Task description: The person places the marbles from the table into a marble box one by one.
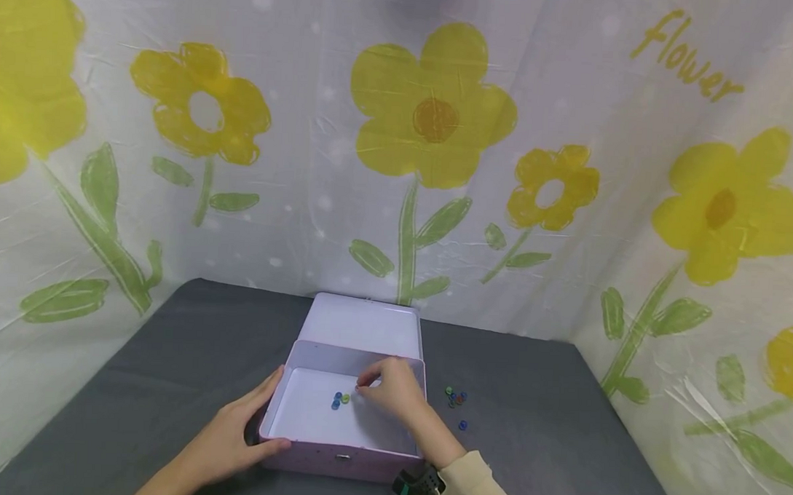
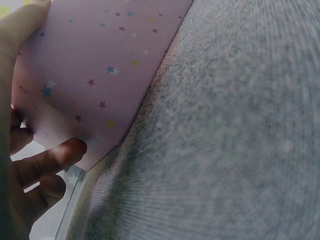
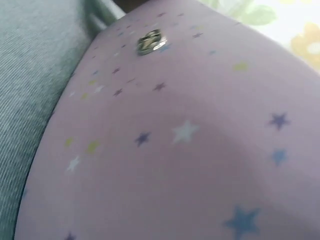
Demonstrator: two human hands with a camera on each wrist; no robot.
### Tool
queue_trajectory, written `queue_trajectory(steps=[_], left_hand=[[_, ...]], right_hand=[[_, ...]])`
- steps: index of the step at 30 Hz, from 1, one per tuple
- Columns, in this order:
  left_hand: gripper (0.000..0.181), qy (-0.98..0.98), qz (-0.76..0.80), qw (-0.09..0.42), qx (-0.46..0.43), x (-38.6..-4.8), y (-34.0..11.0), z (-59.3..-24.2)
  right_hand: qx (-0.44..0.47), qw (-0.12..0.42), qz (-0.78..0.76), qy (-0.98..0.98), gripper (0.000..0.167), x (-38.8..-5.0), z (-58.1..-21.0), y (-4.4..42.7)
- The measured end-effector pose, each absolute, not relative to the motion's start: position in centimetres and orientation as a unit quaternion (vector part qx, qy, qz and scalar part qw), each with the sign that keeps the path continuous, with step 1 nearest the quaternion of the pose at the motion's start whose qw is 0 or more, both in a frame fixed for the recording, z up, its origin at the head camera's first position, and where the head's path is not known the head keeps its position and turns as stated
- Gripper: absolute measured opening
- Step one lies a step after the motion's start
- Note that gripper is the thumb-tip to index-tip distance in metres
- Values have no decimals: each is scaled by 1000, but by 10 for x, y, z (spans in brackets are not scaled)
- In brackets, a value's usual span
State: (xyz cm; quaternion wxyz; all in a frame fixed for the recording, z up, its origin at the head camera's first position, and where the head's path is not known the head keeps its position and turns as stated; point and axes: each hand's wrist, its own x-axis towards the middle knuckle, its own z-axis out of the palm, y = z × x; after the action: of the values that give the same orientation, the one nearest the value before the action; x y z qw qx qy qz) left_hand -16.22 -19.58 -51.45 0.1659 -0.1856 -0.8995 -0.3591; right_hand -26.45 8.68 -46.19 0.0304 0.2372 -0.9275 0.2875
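An open hinged tin box [image 1: 343, 460], pink with small stars outside and white within, stands on the dark cloth. My left hand [image 1: 233, 431] holds its front left corner, thumb at the front rim and fingers along the left side; the left wrist view shows those fingers [image 2: 55, 160] bent near the corner. Over the box floor, my right hand [image 1: 394, 387] has thumb and index finger pinched at a tiny piece, mostly hidden by the fingertips. Left of it lie a few small round translucent pieces, blue ones [image 1: 336, 404] and a yellow-green one [image 1: 345, 399].
More small round pieces [image 1: 455, 397], green, blue and reddish, lie in a cluster right of the box, with a blue one [image 1: 463, 425] nearer. The raised lid [image 1: 361, 323] leans back behind. A flower-printed curtain [image 1: 293, 200] borders the dark tabletop [image 1: 547, 427].
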Motion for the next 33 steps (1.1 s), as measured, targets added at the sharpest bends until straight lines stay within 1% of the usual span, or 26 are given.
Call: queue_trajectory(steps=[8, 20, 25, 28, 33], left_hand=[[110, -901, -368, 151, -174, -164, -196, -515], [110, -901, -365, 159, -172, -165, -195, -520], [111, -897, -371, 161, -176, -166, -197, -520], [110, -898, -368, 167, -176, -168, -198, -521], [110, -900, -356, 174, -181, -169, -198, -524]], right_hand=[[241, 16, 247, -938, 5, -262, -462, 85], [243, 22, 196, -950, 10, -260, -464, 80], [241, 29, 210, -947, 5, -261, -462, 79], [239, 36, 229, -943, 9, -263, -461, 80], [247, 63, 264, -930, 13, -265, -458, 85]])
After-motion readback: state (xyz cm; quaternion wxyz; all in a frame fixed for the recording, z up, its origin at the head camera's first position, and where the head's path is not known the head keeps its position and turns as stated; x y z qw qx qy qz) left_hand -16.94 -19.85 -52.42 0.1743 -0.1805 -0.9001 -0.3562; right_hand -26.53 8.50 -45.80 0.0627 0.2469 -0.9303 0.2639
